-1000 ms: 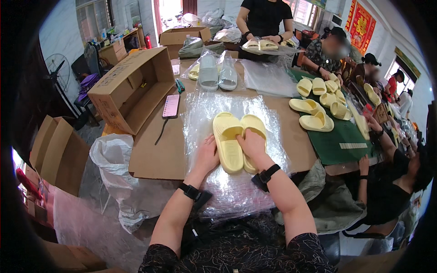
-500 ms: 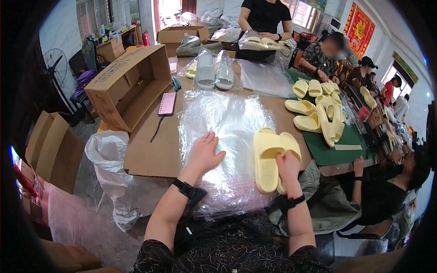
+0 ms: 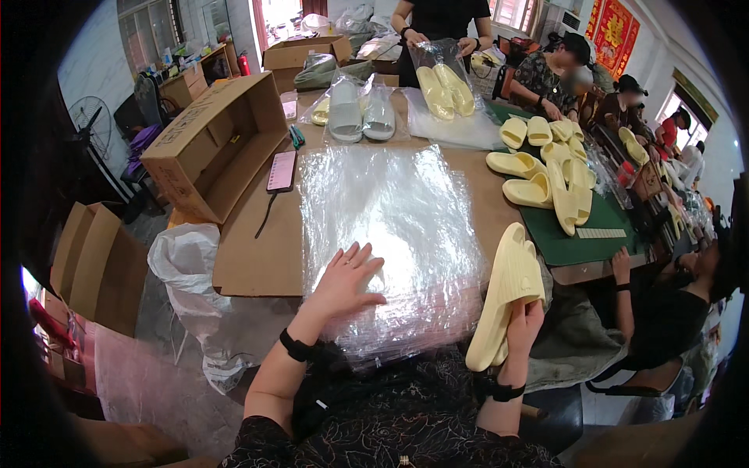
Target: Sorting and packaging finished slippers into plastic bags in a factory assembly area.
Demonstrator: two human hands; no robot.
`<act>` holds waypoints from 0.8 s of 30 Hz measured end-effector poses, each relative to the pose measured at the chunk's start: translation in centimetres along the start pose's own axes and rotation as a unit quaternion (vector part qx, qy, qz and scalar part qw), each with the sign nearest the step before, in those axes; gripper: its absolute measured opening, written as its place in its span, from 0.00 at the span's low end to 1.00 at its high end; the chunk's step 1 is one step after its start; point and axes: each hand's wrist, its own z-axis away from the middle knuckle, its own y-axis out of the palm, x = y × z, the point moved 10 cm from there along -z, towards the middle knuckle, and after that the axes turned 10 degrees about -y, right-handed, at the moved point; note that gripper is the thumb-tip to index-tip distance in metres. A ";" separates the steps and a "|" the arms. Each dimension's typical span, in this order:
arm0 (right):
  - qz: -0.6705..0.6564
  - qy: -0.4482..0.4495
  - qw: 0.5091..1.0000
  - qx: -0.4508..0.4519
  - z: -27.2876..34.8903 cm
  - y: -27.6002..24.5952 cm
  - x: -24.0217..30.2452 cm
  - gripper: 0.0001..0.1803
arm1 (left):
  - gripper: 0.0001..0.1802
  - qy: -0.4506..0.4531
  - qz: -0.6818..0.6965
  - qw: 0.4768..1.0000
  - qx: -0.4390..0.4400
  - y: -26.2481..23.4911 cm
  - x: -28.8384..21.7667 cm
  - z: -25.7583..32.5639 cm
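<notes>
Spread fingers of my left hand (image 3: 349, 281) lie flat on a stack of clear plastic bags (image 3: 390, 203) in front of me. My right hand (image 3: 525, 327) grips a pair of pale yellow slide slippers (image 3: 499, 292) by the straps. The pair is tilted on its side, right of the bags and close to the table's near edge. The front slipper largely covers the second one, and my right fingers are partly hidden by the strap.
An open cardboard box (image 3: 218, 156) and a phone (image 3: 282, 171) are on the left. Bagged grey slippers (image 3: 360, 113) lie at the far side. More yellow slippers (image 3: 573, 183) rest on a green mat (image 3: 558, 242) at right. Across the table, a person holds bagged yellow slippers (image 3: 445, 90).
My right hand has lifted the yellow pair off the bags, moving it right and tilting it. My left hand stays on the bags. The person opposite has turned their bagged pair upright.
</notes>
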 end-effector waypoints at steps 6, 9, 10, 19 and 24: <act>0.086 -0.014 0.994 0.067 0.7 1.3 1.4 0.14 | 0.26 -0.049 0.013 0.998 -0.049 -0.2 0.5 -1.1; 0.017 -0.048 0.997 0.056 1.0 3.1 4.9 0.13 | 0.23 -0.059 0.068 0.992 -0.089 -0.5 1.1 -1.6; -0.021 -0.069 0.997 0.039 1.1 3.5 6.1 0.12 | 0.23 -0.059 0.069 0.992 -0.088 -0.6 0.8 -1.8; 0.227 -0.200 0.871 0.387 4.9 13.6 9.6 0.13 | 0.21 -0.082 0.245 0.964 -0.062 -2.5 0.7 -2.4; 0.313 -0.141 0.861 0.375 4.5 12.6 6.6 0.18 | 0.20 -0.035 0.244 0.968 -0.056 -3.0 -0.3 -2.3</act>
